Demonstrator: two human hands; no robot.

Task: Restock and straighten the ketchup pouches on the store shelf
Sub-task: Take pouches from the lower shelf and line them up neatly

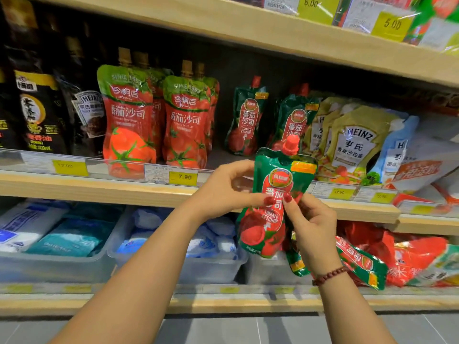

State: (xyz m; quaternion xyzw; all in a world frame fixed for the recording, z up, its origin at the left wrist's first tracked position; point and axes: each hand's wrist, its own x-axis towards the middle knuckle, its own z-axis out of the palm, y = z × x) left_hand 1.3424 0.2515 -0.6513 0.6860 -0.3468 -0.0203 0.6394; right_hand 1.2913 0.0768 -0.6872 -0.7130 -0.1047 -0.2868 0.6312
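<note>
1. One ketchup pouch (275, 194) is upright, red cap up, near you, in front of the middle shelf (99, 192).
2. Your left hand (224, 192) pinches its left side, thumb on the front.
3. Your right hand (313, 234) pinches its right side, its thumb beside the left thumb.
4. Two matching green pouches (247, 120) stand farther back on that shelf, right of the larger red pouches (129, 120).
5. Loose pouches (360, 265) show by your right wrist; I cannot tell whether you grip them.

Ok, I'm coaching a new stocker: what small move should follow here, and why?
Probably lift the held pouch and stand it before the matching green pouches on the middle shelf: left hand and right hand grip it upright just below them.
</note>
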